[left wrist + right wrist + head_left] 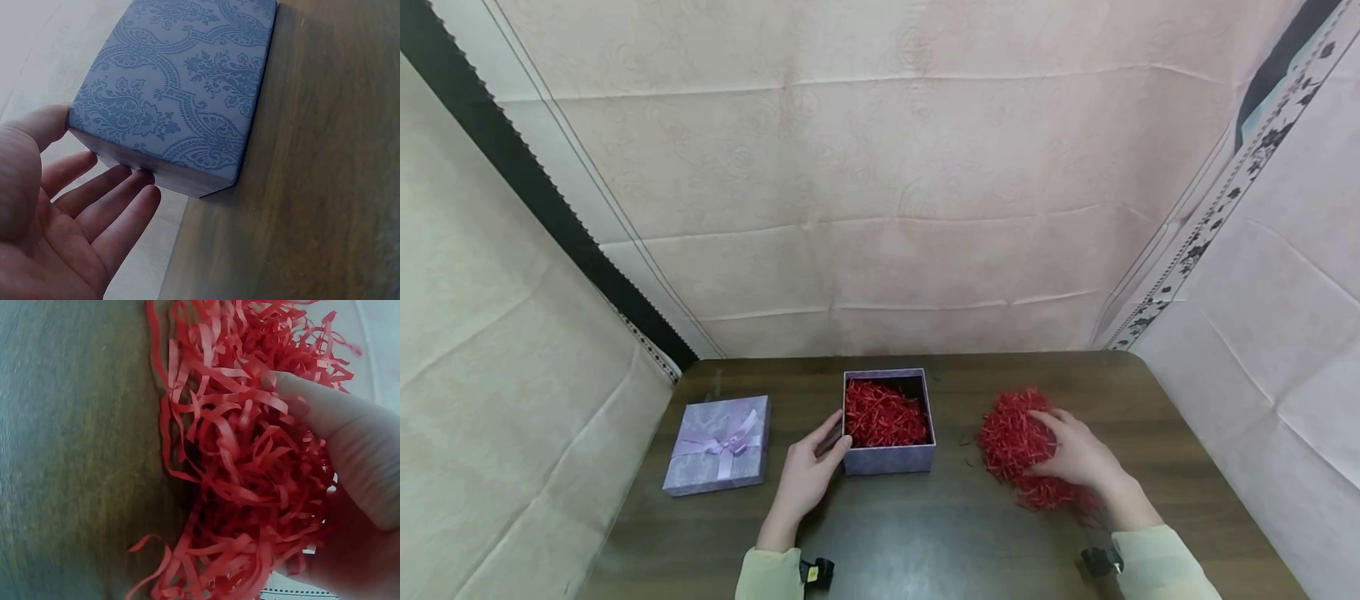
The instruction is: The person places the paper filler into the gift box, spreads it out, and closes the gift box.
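An open lilac gift box (889, 461) with a damask pattern holds red shredded paper (880, 414), with a dark gap at its back right. My left hand (811, 471) is at the box's left side. In the left wrist view its thumb (47, 125) touches the box's corner and its fairly straight fingers lie against the side wall. To the right, my right hand (1078, 450) grips into a loose heap of red shredded paper (1011, 442). The right wrist view shows the thumb (312, 403) over the strands; the other fingers are largely hidden behind them.
The matching lid (718, 450), tied with a lilac ribbon bow, lies left of the box on the brown wooden table (925, 533). Pale cloth (887, 192) hangs behind the table and along both sides. A few stray red strands lie around the heap.
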The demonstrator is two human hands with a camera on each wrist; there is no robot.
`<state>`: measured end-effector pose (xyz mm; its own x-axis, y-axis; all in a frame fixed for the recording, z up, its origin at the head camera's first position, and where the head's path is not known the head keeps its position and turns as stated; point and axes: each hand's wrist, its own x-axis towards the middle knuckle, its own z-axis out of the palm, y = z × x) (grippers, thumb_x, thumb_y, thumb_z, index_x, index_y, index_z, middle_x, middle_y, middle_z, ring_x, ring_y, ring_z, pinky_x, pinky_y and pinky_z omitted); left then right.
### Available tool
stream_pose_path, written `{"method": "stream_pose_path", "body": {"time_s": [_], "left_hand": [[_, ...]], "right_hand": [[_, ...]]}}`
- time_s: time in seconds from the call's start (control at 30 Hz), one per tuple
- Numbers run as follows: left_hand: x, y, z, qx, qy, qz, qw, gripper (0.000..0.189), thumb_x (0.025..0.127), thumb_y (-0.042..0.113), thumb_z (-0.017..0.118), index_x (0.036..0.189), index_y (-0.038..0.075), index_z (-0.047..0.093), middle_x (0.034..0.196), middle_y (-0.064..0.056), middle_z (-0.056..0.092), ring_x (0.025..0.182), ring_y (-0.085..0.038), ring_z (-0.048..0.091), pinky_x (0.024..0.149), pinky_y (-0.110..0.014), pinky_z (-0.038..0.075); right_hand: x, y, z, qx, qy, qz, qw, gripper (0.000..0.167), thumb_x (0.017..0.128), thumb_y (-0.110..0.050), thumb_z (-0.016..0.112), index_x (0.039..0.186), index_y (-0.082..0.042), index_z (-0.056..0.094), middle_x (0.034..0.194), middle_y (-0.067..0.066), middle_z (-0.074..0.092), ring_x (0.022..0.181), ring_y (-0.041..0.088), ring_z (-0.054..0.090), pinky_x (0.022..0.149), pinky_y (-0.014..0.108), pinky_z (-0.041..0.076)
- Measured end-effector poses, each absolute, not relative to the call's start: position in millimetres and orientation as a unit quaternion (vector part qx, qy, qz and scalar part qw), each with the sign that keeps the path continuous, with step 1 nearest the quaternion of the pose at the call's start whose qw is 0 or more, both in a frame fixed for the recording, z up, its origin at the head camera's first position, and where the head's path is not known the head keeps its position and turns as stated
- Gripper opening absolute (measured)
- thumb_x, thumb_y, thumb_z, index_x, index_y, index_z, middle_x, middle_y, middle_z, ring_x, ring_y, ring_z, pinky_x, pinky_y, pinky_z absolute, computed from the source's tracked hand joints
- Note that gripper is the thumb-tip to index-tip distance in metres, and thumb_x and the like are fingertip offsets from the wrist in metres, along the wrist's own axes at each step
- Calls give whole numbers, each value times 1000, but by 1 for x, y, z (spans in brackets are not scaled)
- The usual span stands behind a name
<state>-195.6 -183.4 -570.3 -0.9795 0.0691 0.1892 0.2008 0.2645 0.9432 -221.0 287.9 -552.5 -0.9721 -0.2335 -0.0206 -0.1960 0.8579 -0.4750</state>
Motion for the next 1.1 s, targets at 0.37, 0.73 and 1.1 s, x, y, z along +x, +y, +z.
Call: {"method": "stream_pose_path", "body": {"time_s": [0.37, 0.73, 1.1], "left_hand": [[-195, -183, -570, -86, -796, -597, 56, 54, 105, 30, 73, 154, 13, 60, 151, -11, 61, 131, -29, 65, 106, -43, 55], [-193, -182, -568, -79, -807, -583, 55, 55, 105, 31, 73, 154, 13, 60, 150, -11, 62, 131, -28, 66, 106, -43, 55], [-194, -182, -568, -81, -803, -587, 59, 53, 105, 28, 74, 154, 14, 61, 150, -11, 62, 130, -28, 66, 106, -44, 55]], "right_hand": [[-222, 288, -556, -119, 967, -224, 27, 78, 76, -27, 94, 145, -6, 64, 140, 29, 60, 124, 52, 62, 93, 73, 54], [-218, 285, -555, -121, 964, -234, 17, 63, 78, -17, 92, 136, -9, 70, 131, 21, 67, 116, 44, 68, 92, 68, 57], [-219, 290, -547, -132, 949, -287, 10, 56, 80, -12, 89, 133, -10, 71, 122, 9, 75, 112, 33, 72, 94, 62, 58]]}}
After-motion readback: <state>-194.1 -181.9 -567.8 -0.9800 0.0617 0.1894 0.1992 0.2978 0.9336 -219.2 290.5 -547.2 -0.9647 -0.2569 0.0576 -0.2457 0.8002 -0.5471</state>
